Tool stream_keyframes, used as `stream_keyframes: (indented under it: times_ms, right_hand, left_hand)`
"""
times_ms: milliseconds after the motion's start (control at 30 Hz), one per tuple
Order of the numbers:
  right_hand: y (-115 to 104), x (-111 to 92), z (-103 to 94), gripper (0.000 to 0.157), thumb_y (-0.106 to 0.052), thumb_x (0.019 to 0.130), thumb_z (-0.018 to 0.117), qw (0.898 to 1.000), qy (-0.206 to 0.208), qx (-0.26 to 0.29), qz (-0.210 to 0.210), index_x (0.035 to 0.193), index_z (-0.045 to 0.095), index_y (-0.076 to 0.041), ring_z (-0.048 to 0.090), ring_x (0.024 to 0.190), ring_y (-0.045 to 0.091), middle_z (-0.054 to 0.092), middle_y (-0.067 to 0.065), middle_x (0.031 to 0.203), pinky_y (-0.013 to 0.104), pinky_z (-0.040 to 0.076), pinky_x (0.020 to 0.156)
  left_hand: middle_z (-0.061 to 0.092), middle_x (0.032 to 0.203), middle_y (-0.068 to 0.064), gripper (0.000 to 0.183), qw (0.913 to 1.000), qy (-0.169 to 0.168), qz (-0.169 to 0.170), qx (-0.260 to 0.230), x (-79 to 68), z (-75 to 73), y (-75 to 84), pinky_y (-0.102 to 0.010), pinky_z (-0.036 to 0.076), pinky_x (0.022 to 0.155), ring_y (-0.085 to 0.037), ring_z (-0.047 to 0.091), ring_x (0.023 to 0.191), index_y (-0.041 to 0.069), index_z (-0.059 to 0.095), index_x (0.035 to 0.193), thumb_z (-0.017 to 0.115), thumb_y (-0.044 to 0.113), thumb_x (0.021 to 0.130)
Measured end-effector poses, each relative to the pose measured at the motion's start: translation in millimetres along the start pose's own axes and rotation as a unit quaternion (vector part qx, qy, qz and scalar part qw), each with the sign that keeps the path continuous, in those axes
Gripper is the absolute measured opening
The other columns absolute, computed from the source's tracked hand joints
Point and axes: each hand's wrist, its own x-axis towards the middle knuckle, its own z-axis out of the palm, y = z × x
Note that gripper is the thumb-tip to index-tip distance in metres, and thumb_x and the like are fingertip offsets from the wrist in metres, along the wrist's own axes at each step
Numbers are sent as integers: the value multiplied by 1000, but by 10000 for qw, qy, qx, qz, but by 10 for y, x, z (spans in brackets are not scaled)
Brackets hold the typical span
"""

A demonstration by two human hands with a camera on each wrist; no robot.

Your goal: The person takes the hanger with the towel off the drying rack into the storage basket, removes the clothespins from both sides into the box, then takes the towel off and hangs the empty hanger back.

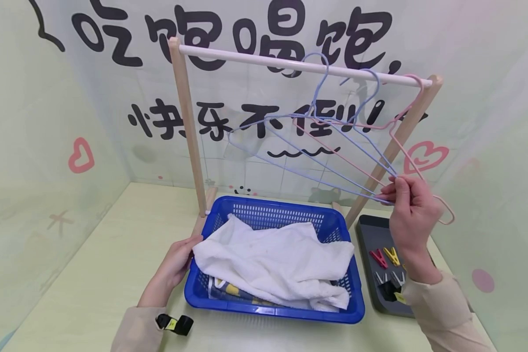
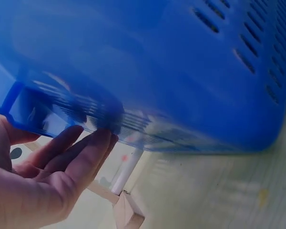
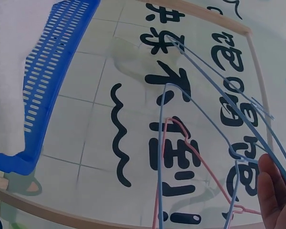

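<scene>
In the head view my left hand [image 1: 178, 261] holds the left rim of a blue plastic basket [image 1: 273, 315]. The left wrist view shows its fingers against the perforated side, below the rim. A white towel [image 1: 277, 254] lies rumpled in the basket, over a dark cloth with yellow patches [image 1: 235, 292]. Up at the right, my right hand [image 1: 415, 208] pinches the right ends of two blue wire hangers [image 1: 320, 88]. Their hooks are up at the white rod [image 1: 255, 57]. A pink hanger [image 1: 415, 168] hangs at the rod's right end, partly behind that hand.
A wooden-legged rack [image 1: 187, 122] stands behind the basket. To the right, a dark grey tray [image 1: 366, 266] holds red [image 1: 379, 259], yellow [image 1: 392, 256] and pale clothespins, partly hidden by my right forearm. Behind stands a sheet printed with large black characters.
</scene>
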Motion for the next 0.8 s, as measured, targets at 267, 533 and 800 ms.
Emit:
stream_keyframes:
  times_ms: [267, 533, 800]
  right_hand:
    - [75, -156, 52, 12, 5, 92, 53, 9990, -416, -62, 136, 93, 61, 14, 63, 67, 3, 64, -8, 78, 14, 50, 68]
    - [100, -256, 134, 15, -1, 95, 51, 9871, -1359, -61, 845, 98, 62, 9, 65, 76, 2, 65, 20, 86, 15, 50, 72]
    - [160, -235, 206, 16, -2, 95, 52, 9797, -1612, 24, 1191, 97, 62, 11, 64, 76, 0, 65, 24, 89, 15, 50, 73]
  left_hand:
    - [44, 53, 11, 32, 9999, -49, -50, -120, 10, -5, -6, -16, 31, 44, -2, 36, 44, 20, 61, 65, 52, 20, 96]
    - [45, 52, 11, 33, 9998, -76, -73, -197, 16, -4, -4, -15, 31, 43, -1, 37, 42, 19, 61, 63, 53, 18, 95]
    - [45, 51, 11, 33, 9994, -85, -8, -327, 13, 1, -17, -14, 30, 41, -1, 36, 41, 19, 61, 63, 52, 16, 95]
